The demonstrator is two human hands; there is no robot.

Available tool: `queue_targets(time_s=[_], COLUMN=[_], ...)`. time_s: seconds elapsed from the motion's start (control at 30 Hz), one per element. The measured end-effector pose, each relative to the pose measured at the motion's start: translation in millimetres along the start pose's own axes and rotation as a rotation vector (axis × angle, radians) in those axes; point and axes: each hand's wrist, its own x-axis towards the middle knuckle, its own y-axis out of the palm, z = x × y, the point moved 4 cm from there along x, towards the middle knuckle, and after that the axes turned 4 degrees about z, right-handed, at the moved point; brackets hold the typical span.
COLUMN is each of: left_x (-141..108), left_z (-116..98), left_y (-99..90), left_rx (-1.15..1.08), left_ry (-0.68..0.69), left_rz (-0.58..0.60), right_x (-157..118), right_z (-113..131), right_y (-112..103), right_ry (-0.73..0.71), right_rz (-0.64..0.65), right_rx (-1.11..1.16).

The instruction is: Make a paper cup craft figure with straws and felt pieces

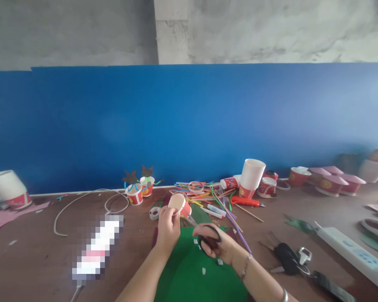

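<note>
Tilted in my left hand (169, 224) is a red and white paper cup (185, 206), its open mouth turned toward me. My left fingers are closed on its rim and near side. My right hand (212, 240) grips a pair of scissors (191, 219) by the black handles, and the blades point up and left against the cup's side. Whether the blades cut into the cup is too small to tell. Beneath both hands lies a green sheet (182, 272) with several small white paper scraps (203, 271) on it.
Pipe cleaners (204, 193), markers (216, 211), a tape roll (154, 213) and an orange utility knife (245, 201) lie beyond my hands. Two decorated cups (134, 195) and a cup stack (252, 176) stand near the blue partition (189, 126). Keys (288, 258) and a power strip (353, 251) are at right.
</note>
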Motion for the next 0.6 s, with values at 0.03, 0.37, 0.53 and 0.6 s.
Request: queue_targets(time_s=[0.03,0.37,0.53,0.6], left_x=[-0.1,-1.5,-0.2,-0.1], left_z=[-0.2,2.9,-0.2,-1.9], left_y=[-0.1,2.4,1.2,0.6], left_rx=[0.008,0.058,0.08,0.093], left_ry=[-0.001,0.01,0.028,0.045], left_rz=[0.0,0.0,0.013,0.019], right_x=[-0.6,2.9,4.3,3.7], right_z=[-0.4,5.4,0.9,-0.6], right_y=[0.4,-2.3,-2.6,-0.8], right_ry=[0.005,-0.054,-0.028,-0.008], right_rz=[0.019,-0.231,-0.17,-0.083], right_rx=[0.083,-0.564,-0.457,-0.261])
